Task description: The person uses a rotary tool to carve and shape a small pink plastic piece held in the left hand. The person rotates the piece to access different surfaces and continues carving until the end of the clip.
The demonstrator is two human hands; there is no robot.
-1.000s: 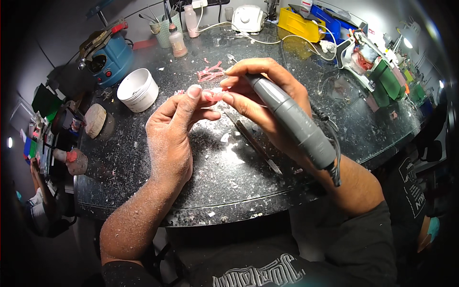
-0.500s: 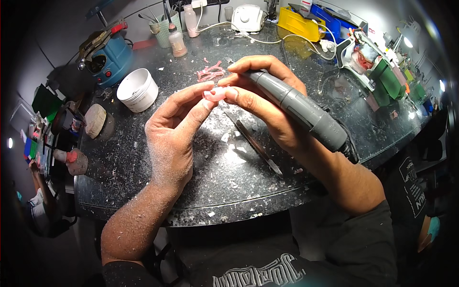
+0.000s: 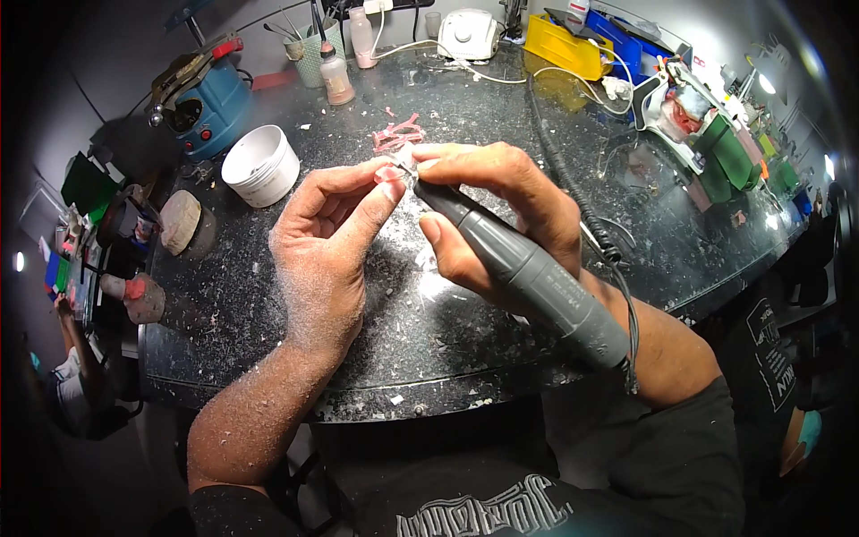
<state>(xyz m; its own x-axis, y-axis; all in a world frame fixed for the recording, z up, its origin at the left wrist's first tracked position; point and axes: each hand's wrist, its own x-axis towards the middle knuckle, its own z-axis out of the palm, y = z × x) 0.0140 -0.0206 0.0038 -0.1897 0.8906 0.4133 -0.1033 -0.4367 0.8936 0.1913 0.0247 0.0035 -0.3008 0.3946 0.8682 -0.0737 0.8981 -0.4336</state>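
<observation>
Where one white tub [image 3: 273,190] stands on the black table [image 3: 215,327], one pink-topped jar [image 3: 143,302] sits nearer the person and left of it, hard to make out in the dim edge of the view. One pale block [image 3: 180,221] lies between the jar and the tub, and one blue machine [image 3: 215,115] stands beyond the tub, a little to its left.

Just right of the tub, the left hand [image 3: 320,240] comes up from below, wrist dusted white, thumb and forefinger pinched on one small pink piece [image 3: 387,174]. Its other fingers curl behind, and the fingertips partly cover the piece. One green cup [image 3: 328,42] and two bottles [image 3: 336,79] stand beyond and right of the tub; a tangle of pink scraps [image 3: 398,134], too jumbled to count, lies right of it.

Farther right of the tub, the right hand [image 3: 544,206] closes around one grey drill [image 3: 528,268], forefinger stretched along its top and thumb below. Whether the drill's tip touches the piece cannot be made out. One yellow bin [image 3: 559,49] stands farthest right of the tub, beyond the hand.
</observation>
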